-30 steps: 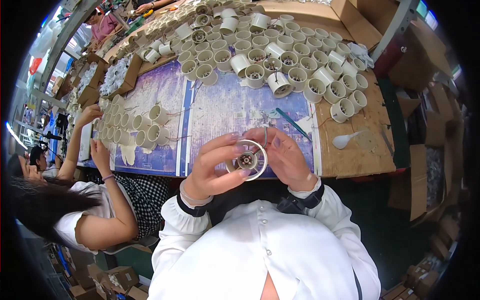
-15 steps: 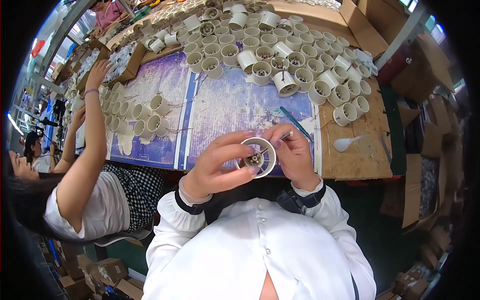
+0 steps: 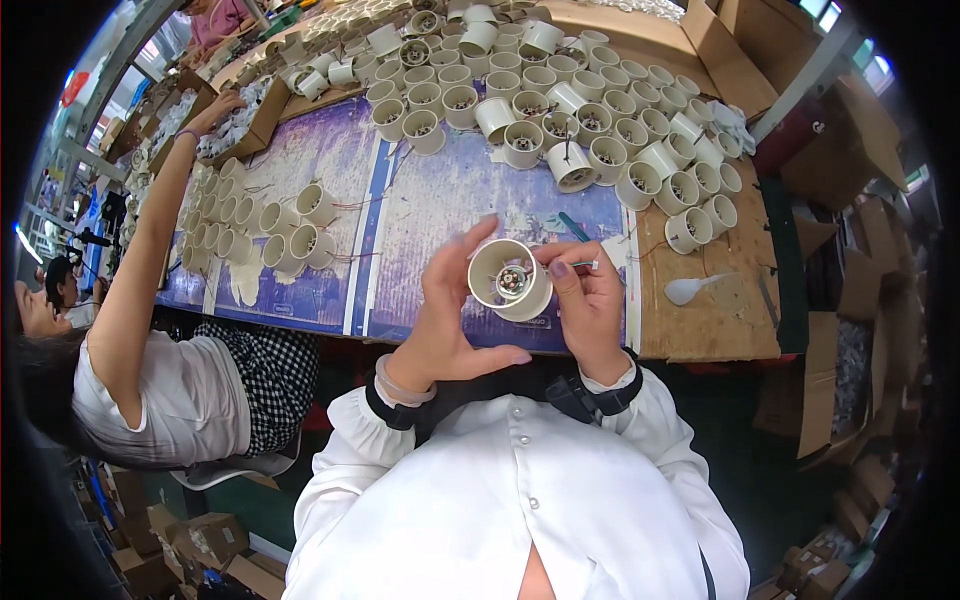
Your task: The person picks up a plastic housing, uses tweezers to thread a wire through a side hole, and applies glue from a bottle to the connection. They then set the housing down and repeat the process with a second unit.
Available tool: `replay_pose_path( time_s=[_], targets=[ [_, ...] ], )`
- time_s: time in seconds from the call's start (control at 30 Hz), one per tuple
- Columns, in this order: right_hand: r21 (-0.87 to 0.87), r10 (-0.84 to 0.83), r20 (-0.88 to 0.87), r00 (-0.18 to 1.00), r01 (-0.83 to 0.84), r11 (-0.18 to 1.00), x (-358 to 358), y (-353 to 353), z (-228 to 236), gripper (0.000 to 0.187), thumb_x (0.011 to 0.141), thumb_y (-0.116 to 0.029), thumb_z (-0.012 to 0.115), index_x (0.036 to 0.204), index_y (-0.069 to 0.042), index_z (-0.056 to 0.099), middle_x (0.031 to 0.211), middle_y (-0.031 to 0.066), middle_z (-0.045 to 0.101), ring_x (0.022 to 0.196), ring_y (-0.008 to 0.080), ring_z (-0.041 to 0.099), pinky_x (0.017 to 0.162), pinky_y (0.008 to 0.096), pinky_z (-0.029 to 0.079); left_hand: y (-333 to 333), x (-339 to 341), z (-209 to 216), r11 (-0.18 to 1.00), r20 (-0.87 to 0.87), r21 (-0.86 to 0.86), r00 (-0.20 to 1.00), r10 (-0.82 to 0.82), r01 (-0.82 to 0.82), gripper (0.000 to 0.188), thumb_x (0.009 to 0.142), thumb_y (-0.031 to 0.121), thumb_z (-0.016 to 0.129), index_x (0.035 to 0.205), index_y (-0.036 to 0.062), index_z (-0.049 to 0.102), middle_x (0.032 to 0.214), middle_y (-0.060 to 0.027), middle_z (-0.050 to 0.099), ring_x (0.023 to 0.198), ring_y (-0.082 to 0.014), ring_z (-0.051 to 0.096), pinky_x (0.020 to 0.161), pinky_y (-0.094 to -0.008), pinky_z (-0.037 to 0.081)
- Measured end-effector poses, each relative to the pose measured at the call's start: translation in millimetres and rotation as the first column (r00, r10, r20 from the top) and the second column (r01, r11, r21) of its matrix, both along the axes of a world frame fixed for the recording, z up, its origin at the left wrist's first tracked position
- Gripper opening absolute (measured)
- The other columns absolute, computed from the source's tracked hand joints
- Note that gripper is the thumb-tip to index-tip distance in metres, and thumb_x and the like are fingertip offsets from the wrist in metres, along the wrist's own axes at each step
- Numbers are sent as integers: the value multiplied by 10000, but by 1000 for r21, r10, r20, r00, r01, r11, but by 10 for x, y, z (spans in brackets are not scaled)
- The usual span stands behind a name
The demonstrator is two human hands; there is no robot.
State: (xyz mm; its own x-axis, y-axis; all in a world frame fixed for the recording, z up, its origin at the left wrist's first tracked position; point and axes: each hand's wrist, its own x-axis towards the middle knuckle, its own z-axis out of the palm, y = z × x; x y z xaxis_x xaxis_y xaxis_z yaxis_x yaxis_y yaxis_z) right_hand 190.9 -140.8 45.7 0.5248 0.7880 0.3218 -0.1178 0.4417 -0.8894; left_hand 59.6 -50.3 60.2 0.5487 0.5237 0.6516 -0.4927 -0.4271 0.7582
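Observation:
My left hand [image 3: 445,315] holds a cream round fan housing [image 3: 510,280] up above the table's near edge. Its fingers stretch up behind the shell and its thumb points out to the right underneath. The open end faces me and shows a small motor hub inside. My right hand [image 3: 592,300] is at the housing's right rim, thumb on the edge, pinching a thin teal wire [image 3: 586,265] that leads from the housing.
Many identical cream housings [image 3: 560,120] crowd the back of the wooden bench [image 3: 710,320], which carries a purple-blue mat [image 3: 440,210]. More lie in rows at left [image 3: 250,235]. A white spoon [image 3: 690,288] and a teal tool [image 3: 574,227] lie nearby. A co-worker's arm [image 3: 150,230] reaches left. Cardboard boxes [image 3: 850,120] stand right.
I have tilted the housing upward and opened my left fingers behind it. My right hand has drawn the wire out to the right. The co-worker's arm has stretched farther toward the back left.

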Motion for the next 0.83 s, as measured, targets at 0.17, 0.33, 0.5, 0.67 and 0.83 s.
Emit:
replay_pose_path(
  time_s=[0.17, 0.33, 0.5, 0.67, 0.83],
  targets=[
    [0, -20, 76, 997, 20, 1000, -35, 25, -25, 87, 963, -100, 543, 979, -24, 503, 1061, 131, 612, 912, 134, 587, 801, 249, 467, 85, -83, -49, 978, -257, -202, 960, -108, 56, 756, 721, 65, 793, 1360, 56, 388, 1282, -145, 526, 1178, -226, 527, 1009, -345, 418],
    [11, 14, 137, 990, -15, 1000, 3, 42, -55, 78, 953, -78, 556, 983, -12, 527, 1030, 114, 603, 859, 119, 572, 777, 242, 465, 136, -121, 3, 886, -193, -449, 955, -227, 120, 739, 744, 66, 765, 1375, 62, 379, 1261, -131, 547, 1155, -201, 538, 998, -337, 427],
    [-45, 38, 89, 995, -34, 998, 23, 55, -32, 78, 947, -68, 563, 990, -8, 541, 1011, 106, 594, 837, 114, 557, 768, 243, 461, 194, -104, 15, 632, -68, -751, 930, -362, 191, 732, 783, 102, 721, 1409, 62, 345, 1275, -151, 536, 1144, -225, 548, 991, -354, 441],
    [-43, 26, 142, 989, -20, 999, 47, 58, -31, 82, 942, -66, 569, 993, -6, 542, 1016, 103, 592, 838, 116, 557, 773, 244, 460, 241, -136, 26, 621, -133, -764, 901, -412, 171, 781, 790, 177, 717, 1440, 62, 298, 1311, -189, 503, 1151, -264, 550, 987, -362, 456],
    [5, -27, 409, 912, 27, 1000, 106, 42, -77, 85, 948, -79, 565, 1001, -16, 543, 1033, 119, 602, 862, 158, 571, 808, 268, 462, 242, -123, -97, 700, -26, -668, 932, -361, 253, 691, 834, 104, 666, 1431, 73, 320, 1307, -157, 520, 1180, -236, 526, 1012, -321, 429]
  ],
)
